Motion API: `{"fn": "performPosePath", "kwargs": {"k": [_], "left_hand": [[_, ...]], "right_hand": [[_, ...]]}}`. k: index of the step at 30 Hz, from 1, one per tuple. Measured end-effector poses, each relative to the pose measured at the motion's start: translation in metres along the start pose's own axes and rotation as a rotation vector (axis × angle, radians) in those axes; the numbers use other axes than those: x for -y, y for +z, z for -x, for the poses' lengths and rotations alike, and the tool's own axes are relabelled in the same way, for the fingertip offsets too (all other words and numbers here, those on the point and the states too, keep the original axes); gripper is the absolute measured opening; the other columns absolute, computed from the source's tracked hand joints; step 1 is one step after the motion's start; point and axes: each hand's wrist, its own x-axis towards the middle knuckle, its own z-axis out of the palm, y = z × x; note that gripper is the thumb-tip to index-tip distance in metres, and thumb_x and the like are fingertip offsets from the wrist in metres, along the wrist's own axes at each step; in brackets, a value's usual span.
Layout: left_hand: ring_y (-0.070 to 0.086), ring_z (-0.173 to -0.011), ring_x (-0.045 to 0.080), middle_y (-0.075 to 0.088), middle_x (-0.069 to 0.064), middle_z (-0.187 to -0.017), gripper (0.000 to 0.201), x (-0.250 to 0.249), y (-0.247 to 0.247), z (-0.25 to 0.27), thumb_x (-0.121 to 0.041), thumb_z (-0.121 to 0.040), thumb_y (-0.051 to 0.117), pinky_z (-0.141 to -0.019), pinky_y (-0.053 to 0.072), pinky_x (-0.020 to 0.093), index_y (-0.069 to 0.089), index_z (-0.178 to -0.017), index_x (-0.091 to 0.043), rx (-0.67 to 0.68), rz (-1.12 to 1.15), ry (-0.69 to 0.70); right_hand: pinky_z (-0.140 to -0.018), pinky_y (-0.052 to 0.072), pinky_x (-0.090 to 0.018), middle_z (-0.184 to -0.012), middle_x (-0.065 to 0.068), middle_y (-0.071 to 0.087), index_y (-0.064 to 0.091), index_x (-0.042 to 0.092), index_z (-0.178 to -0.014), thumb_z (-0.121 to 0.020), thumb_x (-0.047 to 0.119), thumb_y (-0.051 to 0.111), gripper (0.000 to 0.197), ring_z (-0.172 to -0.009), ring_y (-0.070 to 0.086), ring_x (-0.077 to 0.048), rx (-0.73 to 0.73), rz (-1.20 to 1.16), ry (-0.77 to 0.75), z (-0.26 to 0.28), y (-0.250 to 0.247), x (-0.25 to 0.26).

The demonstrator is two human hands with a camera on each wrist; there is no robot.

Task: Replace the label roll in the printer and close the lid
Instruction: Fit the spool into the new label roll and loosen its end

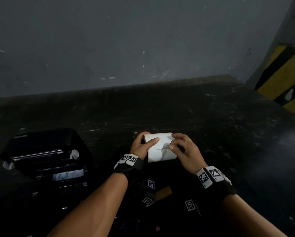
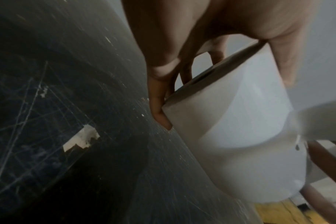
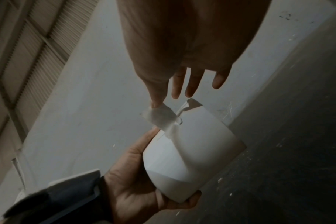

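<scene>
A white label roll is held above the dark table in front of me. My left hand grips its left end, thumb across the top and fingers round the back. In the left wrist view the roll fills the right side, its end face against my fingers. My right hand pinches a strip of clear tape stuck to the roll and lifts it off the paper; the other fingers are spread. The black printer stands at the left with its lid raised, its roll bay open.
The dark, scratched table runs back to a grey wall. A yellow-and-black striped post stands at the far right. A scrap of white paper is stuck to the tabletop. Marker-tagged straps lie near the front edge.
</scene>
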Motion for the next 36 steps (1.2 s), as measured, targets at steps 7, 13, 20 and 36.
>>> {"fn": "performPosePath", "kwargs": {"k": [7, 13, 20, 36], "left_hand": [[0.063, -0.09, 0.022, 0.064, 0.006, -0.106, 0.036, 0.01, -0.006, -0.01, -0.028, -0.072, 0.078, -0.073, 0.052, 0.03, 0.061, -0.103, -0.023, -0.049, 0.014, -0.046], [0.061, -0.087, 0.02, 0.063, 0.003, -0.098, 0.03, 0.024, -0.011, -0.014, -0.025, -0.073, 0.077, -0.077, 0.05, 0.033, 0.059, -0.097, -0.025, -0.034, -0.033, -0.072], [0.06, -0.089, 0.02, 0.062, -0.002, -0.094, 0.034, 0.031, -0.006, -0.01, -0.026, -0.074, 0.076, -0.083, 0.051, 0.037, 0.06, -0.103, -0.023, -0.01, -0.087, -0.106], [0.061, -0.08, 0.017, 0.062, -0.001, -0.094, 0.032, 0.023, -0.005, 0.025, -0.022, -0.077, 0.074, -0.069, 0.051, 0.03, 0.059, -0.105, -0.023, -0.043, -0.007, -0.094]], "right_hand": [[-0.084, 0.035, -0.009, -0.111, 0.008, 0.053, 0.068, 0.016, -0.084, -0.085, 0.017, 0.061, 0.008, -0.1, 0.051, 0.003, -0.159, -0.169, 0.171, 0.001, -0.012, -0.024], [-0.079, 0.041, -0.022, -0.105, -0.006, 0.07, 0.072, 0.019, -0.089, -0.086, 0.023, 0.06, 0.013, -0.099, 0.062, -0.019, 0.267, 0.185, 0.632, -0.016, -0.022, -0.097], [-0.081, 0.045, -0.025, -0.114, -0.009, 0.066, 0.07, 0.012, -0.099, -0.086, 0.023, 0.06, 0.02, -0.107, 0.06, -0.026, 0.344, 0.293, 0.758, -0.027, -0.013, -0.119], [-0.093, 0.047, -0.037, -0.115, -0.013, 0.064, 0.063, 0.014, -0.108, -0.087, 0.037, 0.055, 0.032, -0.107, 0.058, -0.03, 0.26, 0.328, 0.646, 0.004, -0.036, -0.11]]}}
